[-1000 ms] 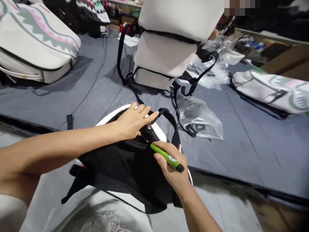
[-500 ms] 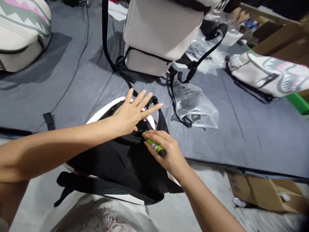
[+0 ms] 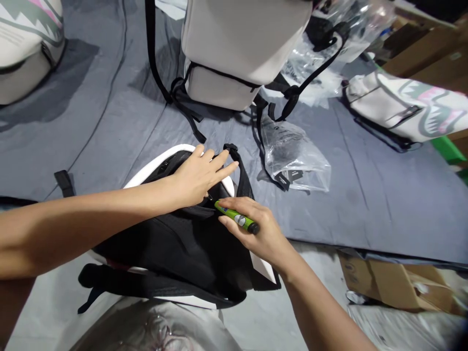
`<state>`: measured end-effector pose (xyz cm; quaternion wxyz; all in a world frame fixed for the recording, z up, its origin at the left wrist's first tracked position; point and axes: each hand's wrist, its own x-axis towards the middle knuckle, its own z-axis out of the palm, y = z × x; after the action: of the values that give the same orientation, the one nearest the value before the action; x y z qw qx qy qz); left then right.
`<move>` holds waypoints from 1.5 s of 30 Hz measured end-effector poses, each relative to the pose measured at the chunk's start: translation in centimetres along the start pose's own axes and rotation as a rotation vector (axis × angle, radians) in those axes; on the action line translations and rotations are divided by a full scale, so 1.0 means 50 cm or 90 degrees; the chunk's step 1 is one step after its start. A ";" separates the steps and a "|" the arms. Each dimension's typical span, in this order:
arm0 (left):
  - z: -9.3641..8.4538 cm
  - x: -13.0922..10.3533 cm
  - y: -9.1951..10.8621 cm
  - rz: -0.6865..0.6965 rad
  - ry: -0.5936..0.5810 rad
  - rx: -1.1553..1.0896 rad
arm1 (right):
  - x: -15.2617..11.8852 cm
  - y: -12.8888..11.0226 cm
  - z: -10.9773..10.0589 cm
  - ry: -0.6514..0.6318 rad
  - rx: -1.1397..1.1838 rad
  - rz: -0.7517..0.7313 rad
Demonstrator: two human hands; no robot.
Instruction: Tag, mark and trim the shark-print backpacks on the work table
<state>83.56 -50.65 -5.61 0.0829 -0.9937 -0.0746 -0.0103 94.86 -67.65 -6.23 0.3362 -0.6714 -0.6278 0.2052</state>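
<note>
Left hand (image 3: 197, 180): palm down on the upper end of the black backpack (image 3: 175, 253), frame center; four fingers extended, slightly spread. Thumb mostly hidden, can't tell if it's pinching anything.

Right hand (image 3: 258, 219): just right of center, thumb and fingers pinching the green pen-shaped tool (image 3: 228, 212). Tool's black butt end points lower right, dark tip at the backpack's upper part, near left thumb. Can't tell if tip is touching fabric.

Backpack has a white edge, upper part overlaps the gray-covered table (image 3: 321, 219), lower part hangs in front of it. Light gray backpack (image 3: 241, 44) at top center, clear plastic bag (image 3: 300, 161) right of center, shark-mouth-print bag (image 3: 409, 107) at upper right. Cardboard box (image 3: 387, 282) lower right, below table edge.
</note>
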 end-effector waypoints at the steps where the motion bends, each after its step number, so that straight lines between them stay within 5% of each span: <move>1: 0.000 0.001 -0.001 -0.001 -0.002 0.004 | 0.006 -0.002 0.003 -0.003 -0.004 0.001; 13: -0.056 -0.029 -0.046 -0.109 -0.169 0.006 | -0.003 -0.002 0.040 0.091 -0.015 0.000; 34: -0.041 -0.037 -0.036 -0.120 -0.111 0.020 | 0.031 -0.023 0.068 0.126 0.010 0.005; 45: -0.039 -0.047 -0.025 -0.126 -0.054 0.028 | 0.014 -0.051 0.103 0.223 -0.028 0.104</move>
<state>81.02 -50.11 -3.54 0.1000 -0.9790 -0.1757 0.0255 89.56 -66.02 -7.88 0.4080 -0.7527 -0.5074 0.0978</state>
